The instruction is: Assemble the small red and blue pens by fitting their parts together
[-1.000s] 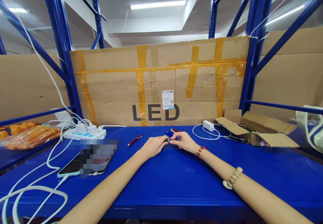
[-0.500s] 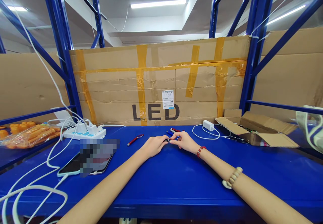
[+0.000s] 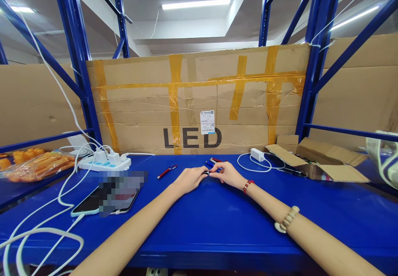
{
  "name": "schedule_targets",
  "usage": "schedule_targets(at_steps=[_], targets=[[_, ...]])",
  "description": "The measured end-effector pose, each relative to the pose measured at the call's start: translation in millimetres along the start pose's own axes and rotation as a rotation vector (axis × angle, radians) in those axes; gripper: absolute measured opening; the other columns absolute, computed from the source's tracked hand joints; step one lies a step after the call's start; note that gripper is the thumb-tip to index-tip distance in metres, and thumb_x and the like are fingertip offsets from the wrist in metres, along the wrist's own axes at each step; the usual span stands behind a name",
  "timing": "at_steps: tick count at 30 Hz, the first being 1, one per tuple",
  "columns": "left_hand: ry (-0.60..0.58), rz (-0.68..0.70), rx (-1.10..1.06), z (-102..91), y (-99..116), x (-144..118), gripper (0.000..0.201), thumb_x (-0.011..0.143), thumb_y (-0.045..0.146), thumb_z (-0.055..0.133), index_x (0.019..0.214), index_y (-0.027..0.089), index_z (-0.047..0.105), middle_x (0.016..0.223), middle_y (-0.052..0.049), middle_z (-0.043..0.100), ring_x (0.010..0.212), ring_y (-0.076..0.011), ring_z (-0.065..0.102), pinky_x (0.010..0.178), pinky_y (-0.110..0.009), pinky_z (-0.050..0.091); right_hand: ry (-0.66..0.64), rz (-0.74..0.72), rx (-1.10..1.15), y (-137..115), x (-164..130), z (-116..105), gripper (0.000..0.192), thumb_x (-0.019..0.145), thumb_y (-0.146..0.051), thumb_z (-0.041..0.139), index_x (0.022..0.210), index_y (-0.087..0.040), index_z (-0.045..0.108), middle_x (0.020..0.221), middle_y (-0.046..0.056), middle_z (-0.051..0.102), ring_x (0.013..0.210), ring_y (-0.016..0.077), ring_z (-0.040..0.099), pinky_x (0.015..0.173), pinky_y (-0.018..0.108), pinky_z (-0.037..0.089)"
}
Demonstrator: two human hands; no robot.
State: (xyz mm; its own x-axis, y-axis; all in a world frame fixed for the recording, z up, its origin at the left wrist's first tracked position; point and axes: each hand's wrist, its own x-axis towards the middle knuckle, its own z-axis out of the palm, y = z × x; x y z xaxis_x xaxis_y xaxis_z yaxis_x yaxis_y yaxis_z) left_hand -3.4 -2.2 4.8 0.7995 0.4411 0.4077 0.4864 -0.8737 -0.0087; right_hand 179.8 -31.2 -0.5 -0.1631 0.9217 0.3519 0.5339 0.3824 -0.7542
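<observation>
Near the back edge of the blue surface [image 3: 217, 222], our left hand [image 3: 188, 180] and right hand [image 3: 228, 174], almost closed, pinch a dark thing [image 3: 206, 172]; cardboard [image 3: 139, 110] behind says "LED".

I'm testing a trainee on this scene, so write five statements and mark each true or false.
1. The left hand and right hand meet at a small dark item. True.
2. Two bracelets are worn on the left arm. False: the red bracelet and beige bracelet are on the right arm.
3. A red pen lies left of both hands. True.
4. The small box is shut. False: the box is open.
5. A white charger lies right of both hands. True.
</observation>
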Motion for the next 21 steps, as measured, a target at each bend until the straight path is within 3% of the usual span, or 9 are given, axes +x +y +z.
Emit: schedule_targets(at_steps=[21], targets=[[0.005,0.002,0.005,2.3,-1.1,0.0,0.013,0.090,0.021,0.039,0.103,0.021,0.040,0.101,0.000,0.054,0.090,-0.0179,0.053,0.072,-0.025,0.043,-0.001,-0.003,-0.001,-2.0,-0.1,-0.6,0.018,0.065,-0.030,0.062,0.069,-0.012,0.060,0.050,-0.002,0.054,0.035,0.0050,0.042,0.036,0.017,0.031]])
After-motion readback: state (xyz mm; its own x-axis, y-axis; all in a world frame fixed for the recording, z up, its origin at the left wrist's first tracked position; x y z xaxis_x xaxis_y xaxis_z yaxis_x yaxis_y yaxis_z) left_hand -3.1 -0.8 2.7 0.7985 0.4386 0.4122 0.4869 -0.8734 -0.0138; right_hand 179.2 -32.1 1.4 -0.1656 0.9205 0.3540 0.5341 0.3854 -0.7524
